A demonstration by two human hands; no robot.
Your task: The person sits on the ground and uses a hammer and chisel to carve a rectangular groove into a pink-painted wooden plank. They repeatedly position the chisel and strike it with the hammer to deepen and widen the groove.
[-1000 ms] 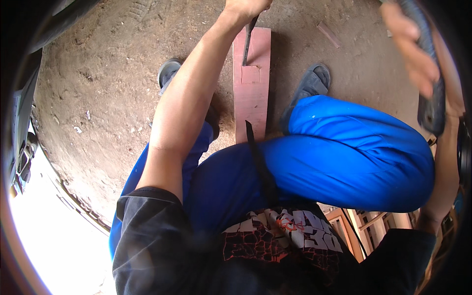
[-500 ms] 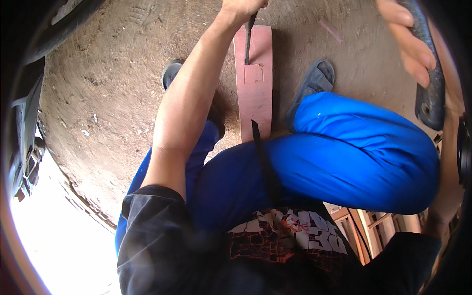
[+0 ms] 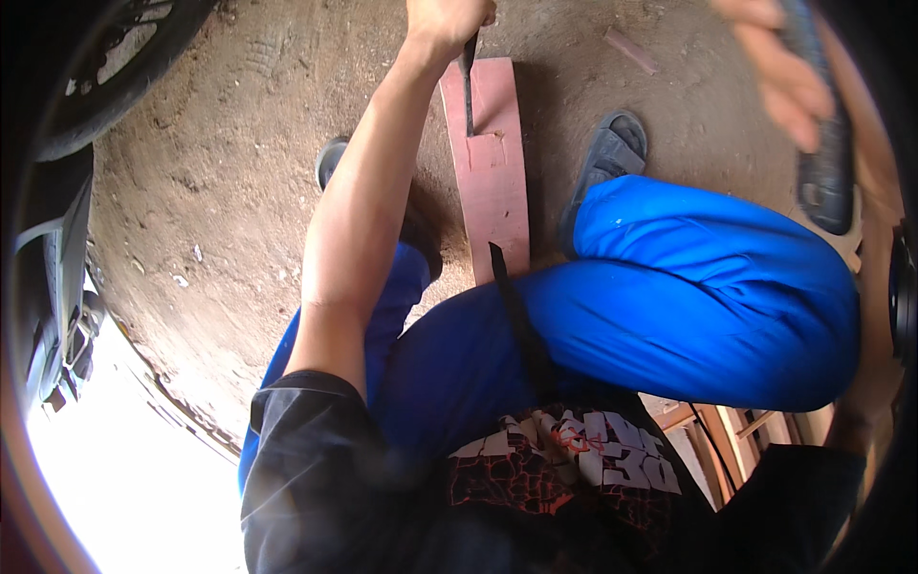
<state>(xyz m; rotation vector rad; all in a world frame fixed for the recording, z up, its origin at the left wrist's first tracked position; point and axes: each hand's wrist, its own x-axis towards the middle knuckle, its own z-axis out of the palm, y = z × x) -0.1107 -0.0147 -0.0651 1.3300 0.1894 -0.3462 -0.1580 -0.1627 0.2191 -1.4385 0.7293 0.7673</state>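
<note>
While you crouch over bare dirt (image 3: 191,182), a dark tyre (image 3: 115,86) curves along the upper left edge and a grey sandal (image 3: 332,163) peeks out beside your left forearm. Your left hand (image 3: 442,21) reaches forward to the top of the view, its fingers wrapped tight round a chisel (image 3: 468,86), whose dark blade points down onto a reddish plank (image 3: 492,201). That plank lies flat on the dirt between your feet, its near end tucked under your blue trouser leg (image 3: 688,297). Just right of the plank sits your other sandal (image 3: 607,158). Farther right, your right hand (image 3: 779,72) is raised and blurred, fingers curled shut round a dark mallet (image 3: 827,163), well apart from the chisel.
</note>
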